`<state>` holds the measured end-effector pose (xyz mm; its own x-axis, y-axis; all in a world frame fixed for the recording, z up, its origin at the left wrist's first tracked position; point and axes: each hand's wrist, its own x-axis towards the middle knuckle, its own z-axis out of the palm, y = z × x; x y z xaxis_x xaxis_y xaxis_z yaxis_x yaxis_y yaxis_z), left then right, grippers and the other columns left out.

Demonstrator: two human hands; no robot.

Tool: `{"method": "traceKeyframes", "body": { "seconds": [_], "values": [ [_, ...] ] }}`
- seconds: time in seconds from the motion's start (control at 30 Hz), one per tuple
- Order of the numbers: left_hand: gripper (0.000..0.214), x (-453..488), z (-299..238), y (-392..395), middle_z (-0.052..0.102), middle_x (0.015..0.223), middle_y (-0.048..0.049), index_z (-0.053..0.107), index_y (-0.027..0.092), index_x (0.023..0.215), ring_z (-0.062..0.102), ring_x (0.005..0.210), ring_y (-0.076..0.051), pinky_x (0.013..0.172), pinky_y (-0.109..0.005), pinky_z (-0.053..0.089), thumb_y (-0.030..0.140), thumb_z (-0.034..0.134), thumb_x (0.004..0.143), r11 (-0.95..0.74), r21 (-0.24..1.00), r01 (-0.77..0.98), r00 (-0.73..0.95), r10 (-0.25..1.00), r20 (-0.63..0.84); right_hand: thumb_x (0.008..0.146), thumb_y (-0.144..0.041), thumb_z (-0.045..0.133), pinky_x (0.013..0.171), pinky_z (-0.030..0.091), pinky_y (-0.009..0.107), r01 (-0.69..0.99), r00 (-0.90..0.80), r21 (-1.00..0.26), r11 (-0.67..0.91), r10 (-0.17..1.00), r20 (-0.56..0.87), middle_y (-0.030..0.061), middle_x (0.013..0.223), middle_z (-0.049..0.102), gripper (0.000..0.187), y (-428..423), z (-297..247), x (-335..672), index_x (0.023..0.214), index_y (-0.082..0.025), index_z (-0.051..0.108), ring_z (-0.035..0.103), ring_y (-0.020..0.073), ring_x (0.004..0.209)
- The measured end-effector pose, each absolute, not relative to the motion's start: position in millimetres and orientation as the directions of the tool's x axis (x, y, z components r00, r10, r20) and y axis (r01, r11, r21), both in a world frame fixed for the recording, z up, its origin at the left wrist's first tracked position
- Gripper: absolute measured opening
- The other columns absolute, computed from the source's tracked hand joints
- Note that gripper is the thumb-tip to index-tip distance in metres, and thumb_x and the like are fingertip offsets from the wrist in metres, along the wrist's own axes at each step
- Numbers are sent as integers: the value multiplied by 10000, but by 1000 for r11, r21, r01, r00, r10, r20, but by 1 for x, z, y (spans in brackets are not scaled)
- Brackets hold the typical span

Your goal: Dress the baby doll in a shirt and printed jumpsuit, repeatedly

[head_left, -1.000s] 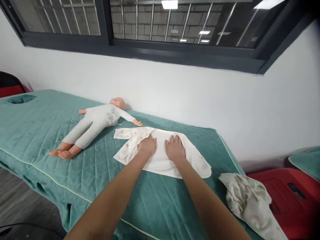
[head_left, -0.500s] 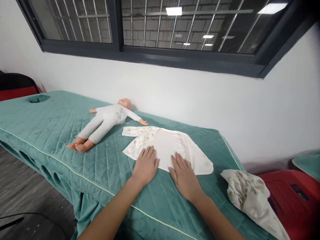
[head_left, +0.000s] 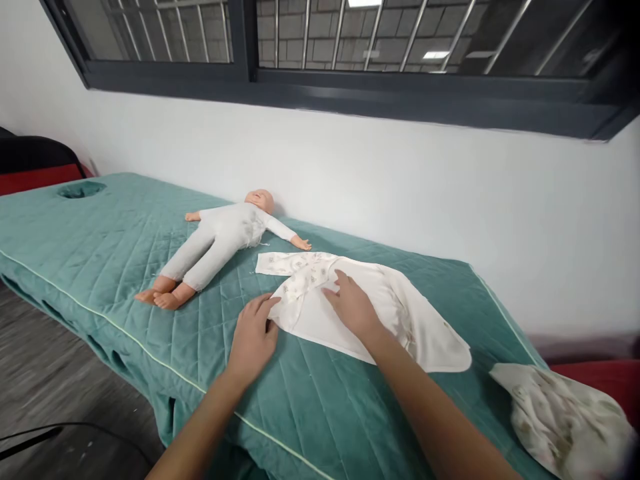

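A white baby shirt (head_left: 370, 313) with a small print on its left sleeve and front panel lies spread on the green quilted bed cover (head_left: 200, 333). At the shirt's lower left corner is my left hand (head_left: 253, 337), its thumb and fingers closed round the edge of the cloth. My right hand (head_left: 354, 307) reaches over the shirt's middle. Its fingertips are close to the border of the printed panel, slightly bent and apart, and nothing shows between them. Up and left of the shirt, a baby doll (head_left: 225, 230) in a pale bodysuit rests on its back with arms spread.
A crumpled printed cloth (head_left: 570, 420) lies at the bed's right end, in front of something red (head_left: 600, 383). The white wall (head_left: 375, 173) and a dark window frame (head_left: 350, 93) border the far side. A face hole (head_left: 81, 190) opens in the cover at left.
Both hands lay flat on the shirt's lower part before. My left hand has moved left to its corner and closed there; my right hand has moved up toward the printed panel. The view has shifted.
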<state>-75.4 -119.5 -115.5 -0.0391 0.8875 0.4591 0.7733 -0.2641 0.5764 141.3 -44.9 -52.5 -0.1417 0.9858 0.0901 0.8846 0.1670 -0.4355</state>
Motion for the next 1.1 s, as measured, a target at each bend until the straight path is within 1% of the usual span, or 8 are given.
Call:
{"method": "traceKeyframes", "body": {
  "seconds": [0.17, 0.3, 0.37, 0.53, 0.63, 0.73, 1.0, 1.1],
  "values": [
    [221, -71, -112, -116, 605, 1170, -63, 644, 239, 1060, 567, 1081, -248, 930, -442, 460, 192, 510, 890, -193, 586, 787, -115, 888, 446, 896, -414, 480, 812, 448, 384, 896, 22, -445, -4, 999, 34, 129, 1074, 650, 436, 5, -66, 116, 1256, -172, 526, 620, 292, 996],
    [169, -68, -106, -118, 567, 1106, -64, 635, 228, 1031, 547, 1054, -217, 895, -381, 472, 198, 536, 897, -277, 635, 721, -128, 847, 516, 793, -310, 558, 785, 428, 325, 676, 7, -735, 57, 996, 84, 10, 841, 636, 410, 10, -79, 134, 1195, -232, 573, 614, 214, 841],
    [201, -65, -102, -121, 553, 1108, -65, 625, 231, 1063, 537, 1051, -206, 888, -367, 468, 166, 522, 904, -373, 576, 727, -17, 829, 559, 756, -293, 558, 759, 430, 307, 530, 74, -846, 51, 992, 106, -12, 778, 604, 390, 15, -82, 148, 1136, -217, 596, 598, 191, 770],
    [373, -44, -94, -133, 556, 1127, -86, 551, 227, 1219, 531, 1032, -205, 850, -370, 457, 58, 487, 893, -538, 359, 763, 210, 731, 650, 745, -306, 508, 693, 453, 284, 409, 193, -912, 28, 974, 116, 8, 852, 616, 376, 26, -81, 160, 1094, -193, 593, 597, 169, 732],
    [372, -20, -88, -137, 546, 1151, -101, 553, 219, 1196, 527, 1054, -217, 864, -389, 453, 36, 497, 877, -559, 342, 755, 174, 674, 718, 745, -326, 515, 692, 473, 275, 368, 210, -929, 50, 968, 136, 42, 999, 642, 373, 26, -80, 158, 1086, -197, 594, 615, 162, 759],
    [329, 10, -82, -138, 564, 1118, -89, 564, 219, 1145, 540, 1018, -209, 848, -384, 455, 38, 493, 879, -552, 404, 729, 114, 681, 724, 776, -319, 471, 711, 487, 269, 373, 209, -925, 70, 965, 158, 59, 1083, 651, 375, 25, -79, 163, 1114, -193, 573, 635, 161, 808],
    [410, 39, -83, -128, 556, 1187, -90, 492, 225, 1289, 498, 1097, -269, 902, -449, 453, 201, 555, 885, -422, 410, 808, 197, 851, 487, 766, -211, 485, 866, 436, 359, 625, 212, -779, -53, 972, 104, 86, 1077, 660, 406, 28, -77, 189, 1159, -181, 580, 612, 241, 954],
    [454, 37, -88, -127, 550, 1206, -89, 509, 236, 1267, 484, 1122, -279, 917, -458, 447, 148, 567, 826, -366, 420, 831, 165, 882, 441, 785, -209, 483, 874, 434, 365, 699, 158, -713, -54, 984, 80, 92, 1108, 655, 427, 23, -75, 185, 1203, -192, 569, 609, 256, 994]
  ]
}}
